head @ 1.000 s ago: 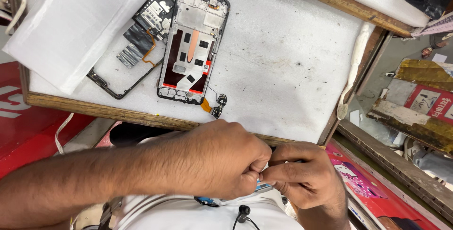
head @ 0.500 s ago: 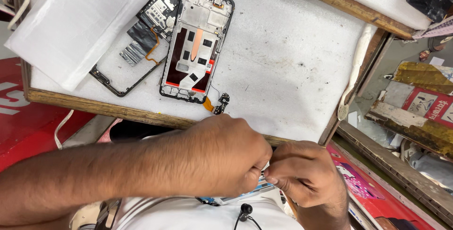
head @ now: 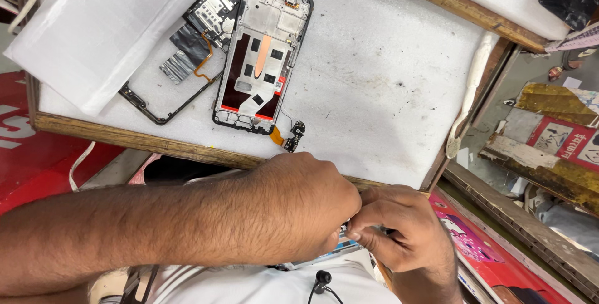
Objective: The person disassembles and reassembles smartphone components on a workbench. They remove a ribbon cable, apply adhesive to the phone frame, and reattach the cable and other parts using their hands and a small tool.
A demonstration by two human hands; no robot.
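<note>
Below the near wooden edge of the workboard point(head: 125, 137), close against the person's body, a small flat part point(head: 342, 246) with a pale blue edge sits between the two hands, mostly hidden by them, so its kind cannot be told. The left hand point(head: 299, 207) curls over it from above, fingers folded down onto it, while the right hand point(head: 402, 235) meets it from the other side, thumb and fingertips pinching the part's end; the two hands touch each other. Just beyond the hands, on the white board surface, lies an opened phone frame point(head: 262, 54) with a small orange-tailed connector board point(head: 292, 135) at its near end. Beside that, to the left, rests a black back cover point(head: 187, 54) carrying a circuit piece, partly under a white foam sheet point(head: 93, 29). A red printed surface point(head: 25, 160) lies off the board at far left.
</note>
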